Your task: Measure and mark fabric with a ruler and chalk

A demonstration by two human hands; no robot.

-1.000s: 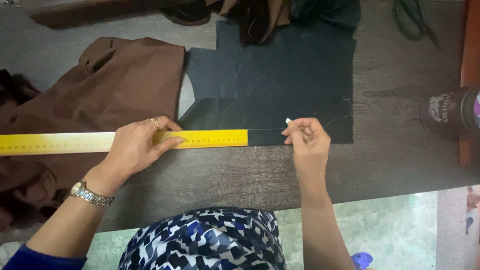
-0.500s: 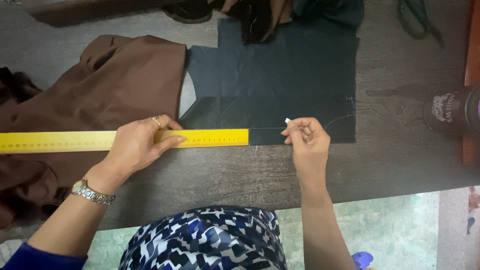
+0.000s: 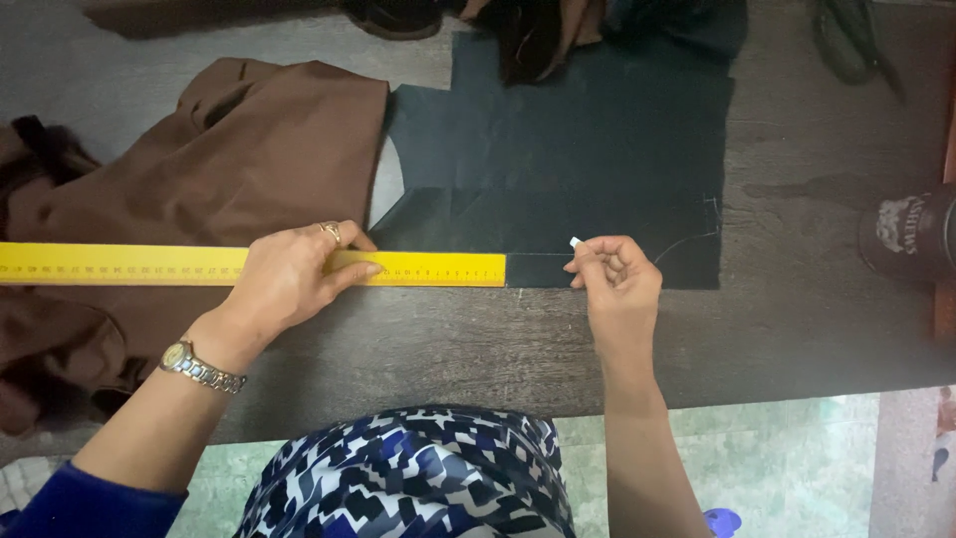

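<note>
Two things were in hand at the near edge of the dark cloth (image 3: 597, 149): a long yellow ruler (image 3: 119, 264) and a small white piece of chalk (image 3: 575, 241). The ruler lay flat across the table (image 3: 478, 344), its right end resting on the lower edge of the dark cloth and its left part running over the brown garment (image 3: 229, 149). The left hand (image 3: 289, 277) pressed down on it with spread fingers, a ring on one finger and a metal watch (image 3: 194, 366) at the wrist. The right hand (image 3: 617, 274) was curled with the chalk pinched at its fingertips, just right of the ruler's end, over the cloth's lower edge; whether the chalk tip touched the cloth could not be told. The dark cloth lay spread flat at the table's middle, a loose thread at its lower right corner. The brown garment was bunched to its left. A dark round container (image 3: 911, 234) stood near the right edge, and what seemed to be scissors (image 3: 846, 45) lay at the far right corner.
</note>
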